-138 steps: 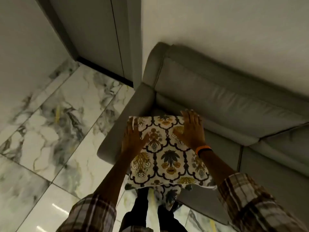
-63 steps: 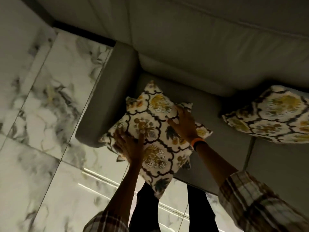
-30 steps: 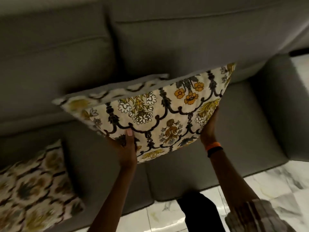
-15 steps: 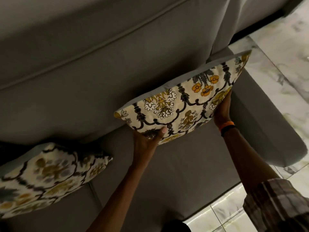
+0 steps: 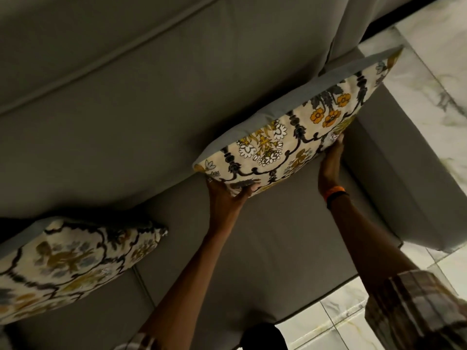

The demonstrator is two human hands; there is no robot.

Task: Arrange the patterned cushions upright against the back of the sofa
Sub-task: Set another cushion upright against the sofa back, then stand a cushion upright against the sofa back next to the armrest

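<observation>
You see matt printed cloth on the cushion (image 5: 290, 137), smooth matt sofa (image 5: 126, 109) upholstery, glossy marble floor (image 5: 434, 72).

A marble floor (image 5: 427, 79) with grey veins runs along the right, and a black baseboard (image 5: 394, 15) crosses the top corner.

Grey sofa (image 5: 290, 238), patterned cushion (image 5: 73, 258) on seat

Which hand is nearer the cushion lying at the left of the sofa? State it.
Left. The left hand grips the raised cushion at the corner toward the lying cushion; the right hand holds its far end.
</observation>
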